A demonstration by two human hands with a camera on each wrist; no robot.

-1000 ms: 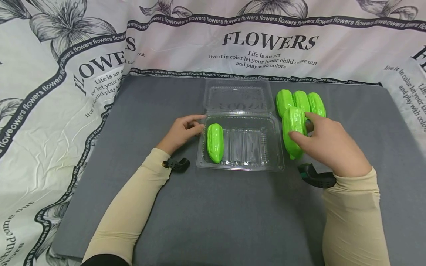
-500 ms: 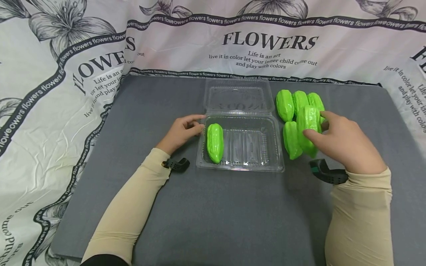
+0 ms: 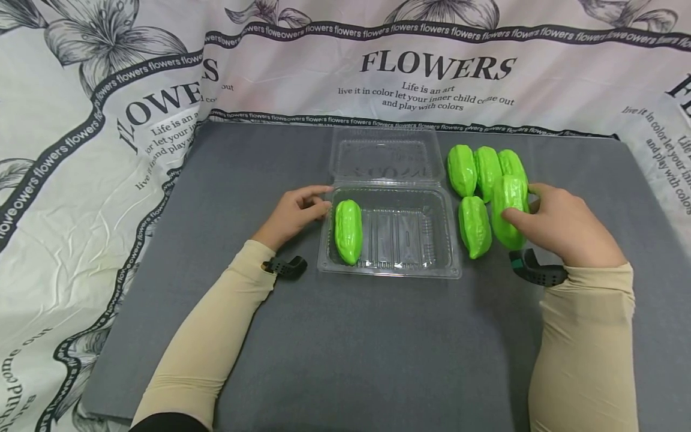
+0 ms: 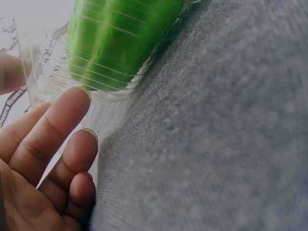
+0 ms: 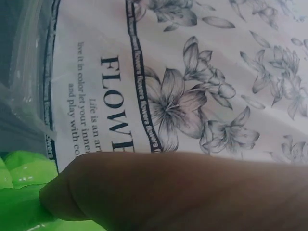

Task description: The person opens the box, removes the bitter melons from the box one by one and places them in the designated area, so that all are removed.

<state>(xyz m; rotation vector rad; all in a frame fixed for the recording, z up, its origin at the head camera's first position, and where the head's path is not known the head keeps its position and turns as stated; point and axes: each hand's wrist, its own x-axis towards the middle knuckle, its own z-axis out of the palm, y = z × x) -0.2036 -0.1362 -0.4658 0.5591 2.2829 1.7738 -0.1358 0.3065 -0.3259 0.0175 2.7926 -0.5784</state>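
Observation:
At the clear plastic container (image 3: 399,274), my left hand (image 3: 288,216) holds the left rim between thumb and fingers. One green ridged fruit (image 3: 348,233) lies lengthwise along the container's left side. Through the clear wall this fruit (image 4: 115,43) also shows in the left wrist view, just beyond my fingertips (image 4: 77,103). My right hand (image 3: 572,225) grips another glossy green fruit (image 3: 509,210), thumb on its near side. A separate green fruit (image 3: 475,228) lies between it and the container. In the right wrist view my thumb (image 5: 67,197) presses on green skin; the other fingers are hidden.
Behind the gripped fruit, several more green fruits (image 3: 462,171) stand side by side. The container's hinged lid (image 3: 385,156) lies open toward the back of the grey table (image 3: 378,354). A flower-printed sheet (image 3: 432,72) rises behind the table.
My right hand has shifted right, setting one green fruit beside the container and moving onto the fruit to its right. My left hand has stayed at the container.

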